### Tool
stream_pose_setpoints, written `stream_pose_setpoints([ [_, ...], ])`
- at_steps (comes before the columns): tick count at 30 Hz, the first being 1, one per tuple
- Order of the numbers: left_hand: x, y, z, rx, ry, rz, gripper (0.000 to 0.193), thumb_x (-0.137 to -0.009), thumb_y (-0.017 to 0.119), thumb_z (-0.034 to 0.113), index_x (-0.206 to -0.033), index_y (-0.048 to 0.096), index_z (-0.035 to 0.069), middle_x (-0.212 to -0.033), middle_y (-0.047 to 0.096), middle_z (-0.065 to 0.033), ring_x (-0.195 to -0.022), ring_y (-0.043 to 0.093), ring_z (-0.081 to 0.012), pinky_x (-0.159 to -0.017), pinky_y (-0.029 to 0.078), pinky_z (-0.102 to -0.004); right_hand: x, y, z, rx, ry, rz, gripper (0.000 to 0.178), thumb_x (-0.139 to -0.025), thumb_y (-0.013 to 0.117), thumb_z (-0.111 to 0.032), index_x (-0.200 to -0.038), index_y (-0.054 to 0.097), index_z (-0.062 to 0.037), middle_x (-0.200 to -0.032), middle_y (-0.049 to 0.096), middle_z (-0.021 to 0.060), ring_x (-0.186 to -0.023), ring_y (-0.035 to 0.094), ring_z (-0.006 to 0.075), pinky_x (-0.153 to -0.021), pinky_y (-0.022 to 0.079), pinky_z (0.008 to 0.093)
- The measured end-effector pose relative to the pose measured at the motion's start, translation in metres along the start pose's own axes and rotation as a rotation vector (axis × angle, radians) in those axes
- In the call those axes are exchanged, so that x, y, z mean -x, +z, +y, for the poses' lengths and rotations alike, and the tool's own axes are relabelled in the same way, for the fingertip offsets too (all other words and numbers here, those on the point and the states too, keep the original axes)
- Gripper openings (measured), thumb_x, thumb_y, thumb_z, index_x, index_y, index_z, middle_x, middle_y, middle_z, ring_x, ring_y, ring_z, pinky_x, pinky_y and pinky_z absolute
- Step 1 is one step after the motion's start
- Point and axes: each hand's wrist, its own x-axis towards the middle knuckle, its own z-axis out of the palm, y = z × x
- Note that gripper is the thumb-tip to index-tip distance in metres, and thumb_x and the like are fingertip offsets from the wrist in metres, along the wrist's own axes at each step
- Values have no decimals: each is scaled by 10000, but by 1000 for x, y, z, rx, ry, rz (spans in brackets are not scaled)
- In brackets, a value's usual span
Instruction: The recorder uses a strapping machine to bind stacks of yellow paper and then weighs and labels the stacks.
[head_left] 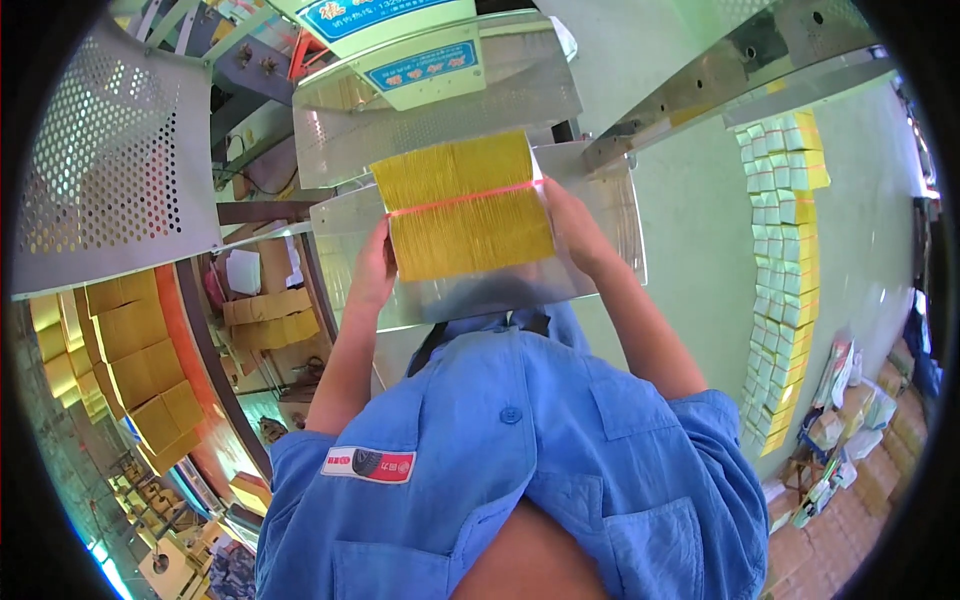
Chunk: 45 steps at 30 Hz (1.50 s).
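A thick bundle of yellow paper sheets point(475, 240) with a red strap point(465, 199) around its middle is in front of me, over a shiny metal plate point(450, 302). My left hand point(374, 268) presses against its left side, fingers partly hidden behind the paper. On the opposite side, my right hand point(574, 222) grips near the strap's end, and its fingertips are hidden too. The sheets' edges face up in fine ridges. Whether the bundle rests on the plate or is lifted slightly off it, I cannot tell.
A machine with a pale green housing point(420, 83) stands beyond the plate. A perforated metal panel point(105, 160) is at left, above yellow-brown stacks point(145, 360). A metal beam point(740, 80) crosses the upper right. Long rows of yellow-and-white bundles point(783, 270) line the floor at right.
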Motion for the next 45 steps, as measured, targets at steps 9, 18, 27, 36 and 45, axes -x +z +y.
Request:
stream_pose_setpoints([
  [9, -1, 0, -30, -875, 715, 156, 404, -1008, 388, 246, -1302, 506, -6, -1142, 622, -211, -1055, 615, -264, -901, 477, -364, 2, 26, 27, -822, 34, 158, 336, -965, 440, -159, -1200, 603, 19, -1093, 675, 95, -936, 649, 194, -833, 504, 318],
  [18, 5, -27, 8, -1096, 175, 329, 448, -1002, 409, 312, -1255, 540, -33, -1033, 653, -204, -943, 645, -256, -791, 495, -360, -12, -23, 45, 315, 33, 339, 274, -925, 509, -242, -1053, 675, -66, -837, 679, 132, -790, 636, 193, -748, 493, 360],
  [27, -18, 28, -2, 63, 11, 124, 502, -1003, 406, 396, -1312, 480, 8, -1253, 558, -113, -1118, 563, -217, -942, 457, -345, -29, 22, 25, -536, 126, 178, 380, -989, 450, -299, -1187, 596, -9, -1098, 622, 27, -1000, 559, 121, -898, 432, 286],
  [36, 11, 11, -4, -79, 381, 20, 479, -1000, 426, 356, -1342, 463, 22, -1279, 549, -62, -1181, 514, -196, -1006, 396, -350, 10, -3, 2, -712, -376, 98, 335, -990, 469, -183, -1263, 558, -10, -1195, 597, 42, -1082, 544, 121, -945, 414, 257],
  [45, 2, -2, -16, -232, 387, -140, 434, -998, 451, 323, -1330, 459, 43, -1286, 533, -64, -1151, 526, -191, -984, 412, -353, -6, 14, 35, -815, -259, 212, 354, -993, 495, -171, -1312, 529, -23, -1213, 587, 18, -1091, 539, 100, -911, 434, 242],
])
